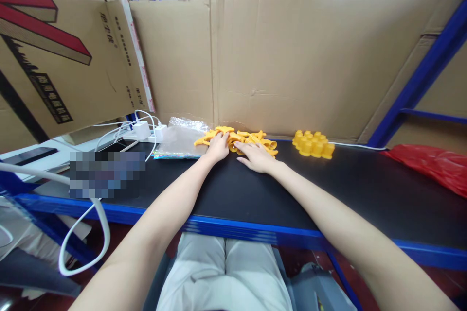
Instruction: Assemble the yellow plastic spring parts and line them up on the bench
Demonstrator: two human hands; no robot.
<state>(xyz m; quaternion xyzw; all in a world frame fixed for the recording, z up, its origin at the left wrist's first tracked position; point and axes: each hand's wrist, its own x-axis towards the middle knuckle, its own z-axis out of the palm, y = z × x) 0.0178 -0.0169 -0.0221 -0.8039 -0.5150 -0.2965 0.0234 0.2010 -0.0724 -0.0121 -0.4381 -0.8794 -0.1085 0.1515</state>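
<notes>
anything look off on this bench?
Mainly the white cable: it loops loosely past the bench's front edge at left, where it might snag. The cardboard behind has a ragged top edge. The heaped yellow pieces show no evident damage.

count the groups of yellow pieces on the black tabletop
2: a loose pile at the left hand and right hand, and a compact cluster further right. The hands cover part of the pile; something may be hidden there.

Red plastic [430,165], white charger [141,130], cardboard wall [292,58]
</notes>
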